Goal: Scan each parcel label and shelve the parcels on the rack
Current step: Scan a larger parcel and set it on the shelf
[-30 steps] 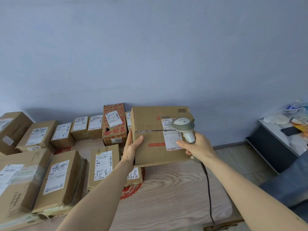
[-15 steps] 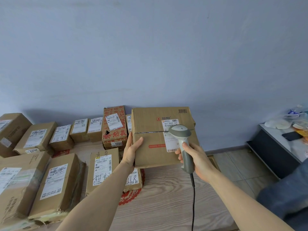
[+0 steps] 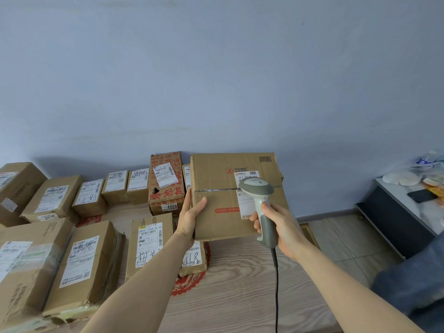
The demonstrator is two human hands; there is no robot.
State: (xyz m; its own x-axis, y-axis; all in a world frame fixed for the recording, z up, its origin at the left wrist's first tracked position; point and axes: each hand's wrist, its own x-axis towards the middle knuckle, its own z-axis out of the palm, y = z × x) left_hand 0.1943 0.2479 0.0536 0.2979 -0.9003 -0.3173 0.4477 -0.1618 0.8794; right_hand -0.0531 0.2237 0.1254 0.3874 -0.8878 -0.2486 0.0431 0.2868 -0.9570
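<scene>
open counter [image 3: 240, 296] right of the red paper cutout [image 3: 189, 283]
left of and behind the cutout, parcels [image 3: 89, 265] crowd the counter to the wall; the scanner cable [image 3: 276, 292] hangs over the open stretch.

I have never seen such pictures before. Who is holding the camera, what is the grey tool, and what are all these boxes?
There is no machine here. A person wears one camera on the head, so you look down along both bare arms. The left hand grips the left edge of a cardboard parcel, raised above the wooden table. The right hand grips a grey barcode scanner by its handle; the scanner's head sits in front of the parcel's white label. A cable hangs from the handle. More labelled parcels lie on the table at the left. At the far right, a grey cabinet carries a dark phone.
</scene>
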